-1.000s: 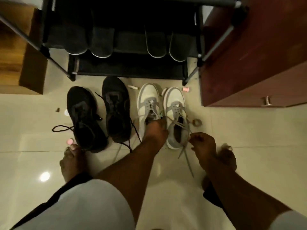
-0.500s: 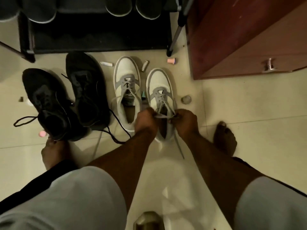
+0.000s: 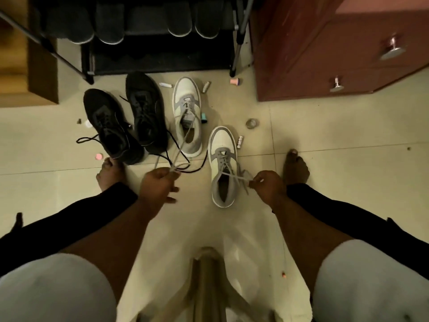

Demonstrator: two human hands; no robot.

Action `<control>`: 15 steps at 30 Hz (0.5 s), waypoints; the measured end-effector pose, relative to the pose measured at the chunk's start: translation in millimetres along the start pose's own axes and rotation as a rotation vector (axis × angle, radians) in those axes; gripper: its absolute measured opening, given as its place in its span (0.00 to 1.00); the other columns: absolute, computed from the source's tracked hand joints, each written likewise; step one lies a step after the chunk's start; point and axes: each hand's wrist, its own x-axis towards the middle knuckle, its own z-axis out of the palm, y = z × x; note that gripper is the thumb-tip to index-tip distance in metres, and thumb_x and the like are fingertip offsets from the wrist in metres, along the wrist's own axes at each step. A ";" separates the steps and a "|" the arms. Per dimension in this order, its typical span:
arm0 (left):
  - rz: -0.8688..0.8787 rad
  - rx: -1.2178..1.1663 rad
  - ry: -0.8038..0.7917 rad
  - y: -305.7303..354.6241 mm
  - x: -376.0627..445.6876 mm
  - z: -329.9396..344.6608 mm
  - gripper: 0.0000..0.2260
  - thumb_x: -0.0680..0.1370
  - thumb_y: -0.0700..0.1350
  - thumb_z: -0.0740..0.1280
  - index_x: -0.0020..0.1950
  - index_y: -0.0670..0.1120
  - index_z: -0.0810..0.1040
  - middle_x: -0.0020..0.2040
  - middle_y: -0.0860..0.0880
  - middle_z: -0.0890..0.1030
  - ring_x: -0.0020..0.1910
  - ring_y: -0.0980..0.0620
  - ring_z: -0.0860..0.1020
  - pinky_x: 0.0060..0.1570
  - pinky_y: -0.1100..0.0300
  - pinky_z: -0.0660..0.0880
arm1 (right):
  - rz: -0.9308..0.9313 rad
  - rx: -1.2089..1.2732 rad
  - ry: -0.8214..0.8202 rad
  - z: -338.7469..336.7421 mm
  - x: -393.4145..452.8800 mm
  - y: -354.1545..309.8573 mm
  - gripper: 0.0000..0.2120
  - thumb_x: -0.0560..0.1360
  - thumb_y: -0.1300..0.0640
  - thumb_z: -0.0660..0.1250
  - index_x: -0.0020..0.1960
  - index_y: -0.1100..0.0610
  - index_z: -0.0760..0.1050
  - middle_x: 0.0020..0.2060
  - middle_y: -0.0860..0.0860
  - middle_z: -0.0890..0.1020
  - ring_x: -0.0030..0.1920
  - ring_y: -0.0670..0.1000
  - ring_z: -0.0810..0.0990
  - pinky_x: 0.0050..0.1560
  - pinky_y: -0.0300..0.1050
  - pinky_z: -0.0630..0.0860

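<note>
Two white-and-grey sneakers lie on the tiled floor. The right sneaker (image 3: 223,166) sits close to me, and my right hand (image 3: 267,185) pinches the ends of its grey laces beside its opening. The left sneaker (image 3: 187,117) lies farther away. My left hand (image 3: 159,185) holds that sneaker's long grey laces (image 3: 183,140), which stretch taut from the shoe to my fingers. A pair of black sneakers (image 3: 126,119) lies left of the white pair, their black laces trailing across the floor near my left hand.
A black shoe rack (image 3: 151,54) with dark shoes stands ahead. A red-brown drawer cabinet (image 3: 336,54) is at the right, a wooden unit (image 3: 27,66) at the left. My bare feet (image 3: 296,168) flank the shoes. Small caps and tubes litter the floor. A stool leg (image 3: 209,287) shows below.
The right white sneaker has been drawn toward me, away from its mate. My left hand moved from that shoe to the other sneaker's laces and pulled them out; my hands spread apart.
</note>
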 end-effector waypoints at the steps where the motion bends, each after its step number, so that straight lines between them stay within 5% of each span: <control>1: 0.015 0.063 0.061 5.1 -3.2 -11.3 0.10 0.78 0.44 0.70 0.54 0.39 0.77 0.40 0.41 0.76 0.37 0.45 0.79 0.36 0.49 0.79 | 0.041 0.050 0.035 -5.4 0.2 -1.0 0.19 0.70 0.47 0.73 0.28 0.52 0.69 0.32 0.54 0.78 0.41 0.59 0.78 0.41 0.48 0.75; 4: 0.082 0.459 0.244 2.8 -7.1 -38.2 0.14 0.80 0.40 0.66 0.63 0.35 0.72 0.48 0.37 0.77 0.43 0.37 0.76 0.45 0.55 0.79 | 0.142 0.047 0.083 -16.2 3.0 -2.9 0.22 0.74 0.45 0.69 0.28 0.54 0.66 0.31 0.52 0.74 0.41 0.58 0.76 0.42 0.47 0.73; 6: 0.016 0.686 0.288 -16.0 0.9 -45.5 0.24 0.77 0.40 0.66 0.72 0.40 0.65 0.71 0.32 0.62 0.58 0.30 0.72 0.59 0.46 0.74 | 0.164 0.028 0.101 -15.6 2.6 -3.9 0.21 0.74 0.45 0.69 0.29 0.53 0.66 0.34 0.53 0.75 0.43 0.58 0.76 0.44 0.48 0.74; 9: 0.062 0.828 0.386 -52.2 12.4 -17.3 0.35 0.72 0.41 0.69 0.76 0.51 0.59 0.78 0.40 0.49 0.69 0.33 0.63 0.63 0.42 0.70 | 0.177 0.161 0.049 -3.2 0.1 -3.6 0.18 0.72 0.53 0.70 0.27 0.55 0.69 0.29 0.53 0.77 0.39 0.58 0.78 0.42 0.48 0.75; 12: 0.413 0.968 0.125 -50.8 17.7 45.2 0.31 0.74 0.40 0.65 0.76 0.52 0.62 0.74 0.44 0.65 0.69 0.41 0.66 0.64 0.48 0.66 | 0.235 0.478 -0.098 11.0 -8.0 -8.0 0.16 0.72 0.63 0.69 0.28 0.59 0.70 0.23 0.54 0.74 0.26 0.52 0.75 0.37 0.44 0.75; 15: 0.284 0.935 -0.319 -37.5 43.9 94.9 0.31 0.75 0.46 0.63 0.77 0.59 0.58 0.69 0.45 0.71 0.65 0.41 0.72 0.64 0.47 0.69 | 0.345 0.608 -0.261 19.7 -10.4 -11.4 0.13 0.75 0.63 0.67 0.32 0.58 0.70 0.20 0.51 0.67 0.20 0.48 0.66 0.32 0.46 0.78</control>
